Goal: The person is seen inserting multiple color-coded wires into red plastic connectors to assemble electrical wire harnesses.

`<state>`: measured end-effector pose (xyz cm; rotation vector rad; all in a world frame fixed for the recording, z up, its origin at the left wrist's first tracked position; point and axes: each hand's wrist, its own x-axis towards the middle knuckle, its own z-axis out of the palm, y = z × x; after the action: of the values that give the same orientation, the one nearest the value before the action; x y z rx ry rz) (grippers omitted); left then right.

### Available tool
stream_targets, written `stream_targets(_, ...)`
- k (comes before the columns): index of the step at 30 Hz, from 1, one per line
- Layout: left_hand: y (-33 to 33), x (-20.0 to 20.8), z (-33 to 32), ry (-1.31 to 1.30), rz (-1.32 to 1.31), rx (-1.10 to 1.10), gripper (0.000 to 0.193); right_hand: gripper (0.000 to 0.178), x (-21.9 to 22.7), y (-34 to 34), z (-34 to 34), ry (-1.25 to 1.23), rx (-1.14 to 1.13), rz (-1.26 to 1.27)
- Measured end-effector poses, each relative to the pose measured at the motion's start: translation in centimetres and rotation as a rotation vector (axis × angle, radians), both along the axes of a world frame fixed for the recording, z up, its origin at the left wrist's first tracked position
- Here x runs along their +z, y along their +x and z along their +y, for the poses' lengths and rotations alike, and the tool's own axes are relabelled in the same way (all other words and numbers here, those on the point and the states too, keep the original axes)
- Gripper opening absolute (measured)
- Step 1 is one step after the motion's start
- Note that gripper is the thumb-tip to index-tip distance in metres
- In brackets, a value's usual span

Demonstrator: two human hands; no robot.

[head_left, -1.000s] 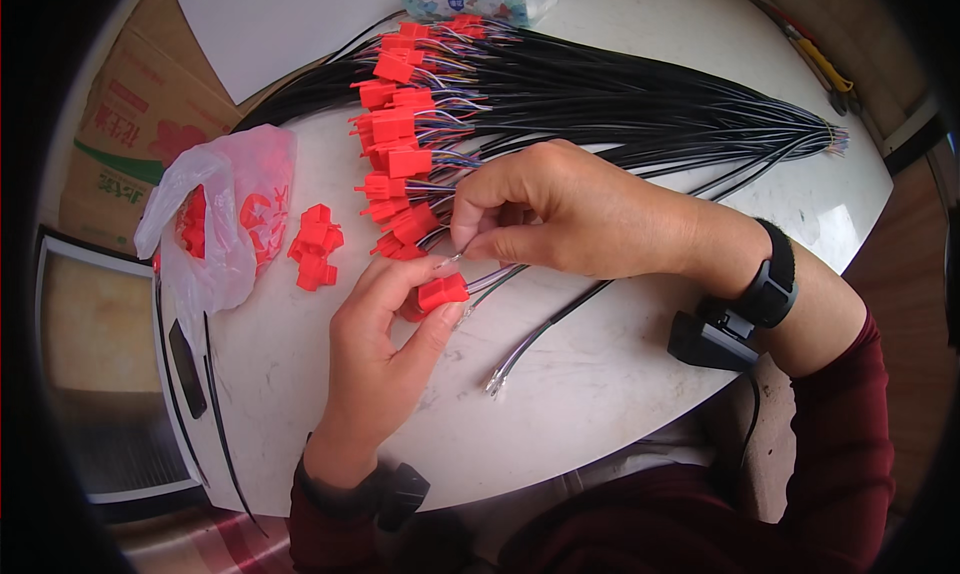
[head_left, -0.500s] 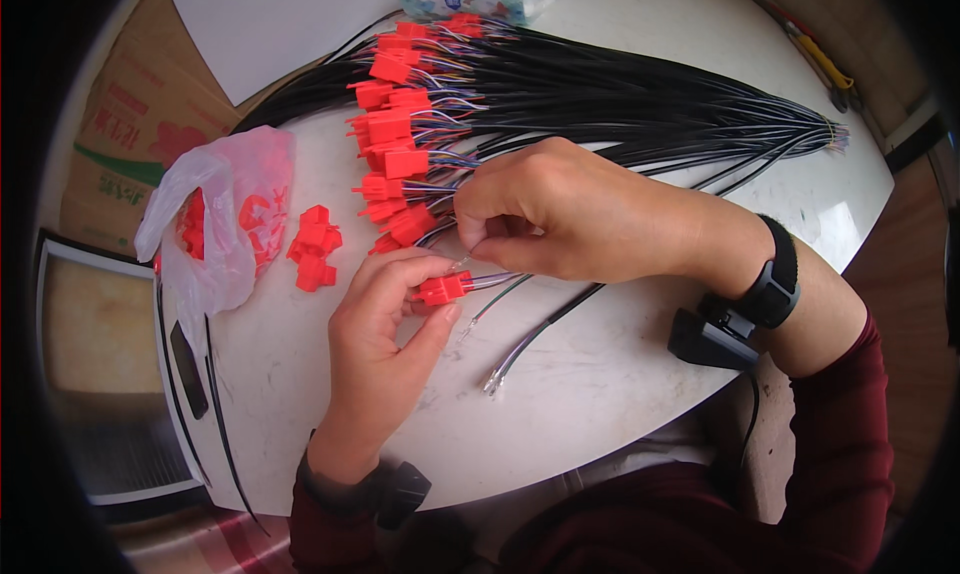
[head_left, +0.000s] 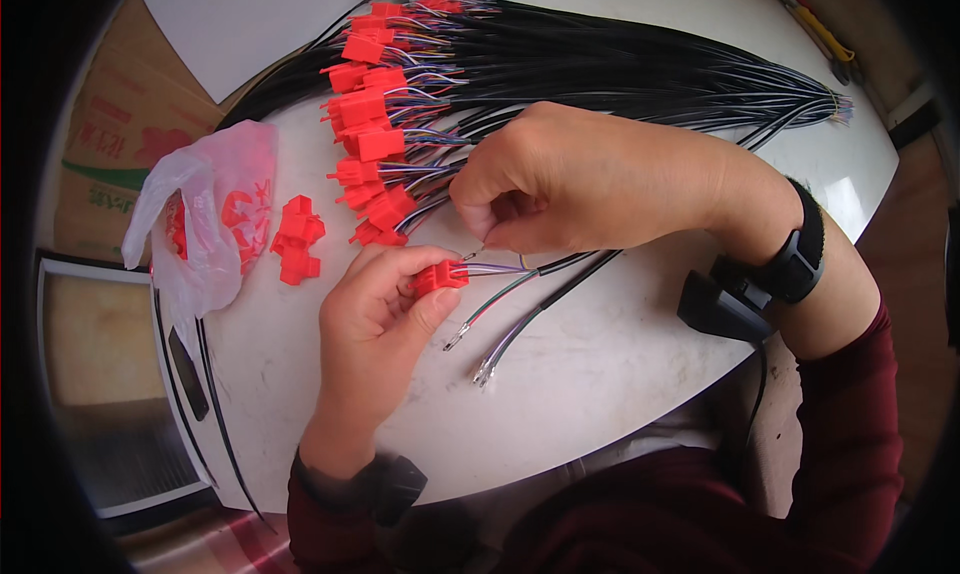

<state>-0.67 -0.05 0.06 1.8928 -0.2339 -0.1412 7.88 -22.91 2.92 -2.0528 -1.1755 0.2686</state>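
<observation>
A red plastic connector housing [head_left: 440, 277] is pinched between the thumb and fingers of my left hand [head_left: 372, 339]. Pale and purple wires run out of its right side into a black cable. Above it, the closed fingers of my right hand [head_left: 540, 189] grip a thin wire with a small metal terminal [head_left: 472, 255], whose tip is at the housing's wire side. Whether the tip is inside, I cannot tell. Just below hang loose red and green wires [head_left: 480, 319] with bare metal terminals. Beside them lies a second black cable [head_left: 540, 319] with crimped wire ends.
Behind my hands spreads a large bundle of black cables [head_left: 620, 74], many ending in red housings [head_left: 365, 104]. Loose red housings [head_left: 298, 239] lie at the left beside a plastic bag [head_left: 205, 224] of more. Yellow-handled pliers [head_left: 825, 39] lie far right on the white table [head_left: 600, 394].
The head view has shifted slightly. My right hand's wire terminal has come down against the red housing, and the loose red and green wires show more fully below it.
</observation>
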Motion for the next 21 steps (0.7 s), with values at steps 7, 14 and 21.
stream_targets(7, 0.03, 0.53, 0.34, -0.097, 0.18, -0.033, 0.026, 0.009, 0.75, 0.0, -0.52, 0.028, 0.011, 0.132)
stream_targets(14, 0.26, 0.39, 0.71, -0.146, 0.199, -0.072, 0.027, 0.012, 0.72, -0.22, -0.35, 0.005, 0.037, 0.202)
stream_targets(21, 0.14, 0.55, 0.53, -0.143, 0.219, -0.055, 0.027, 0.012, 0.85, -0.37, -0.3, 0.021, 0.035, 0.176)
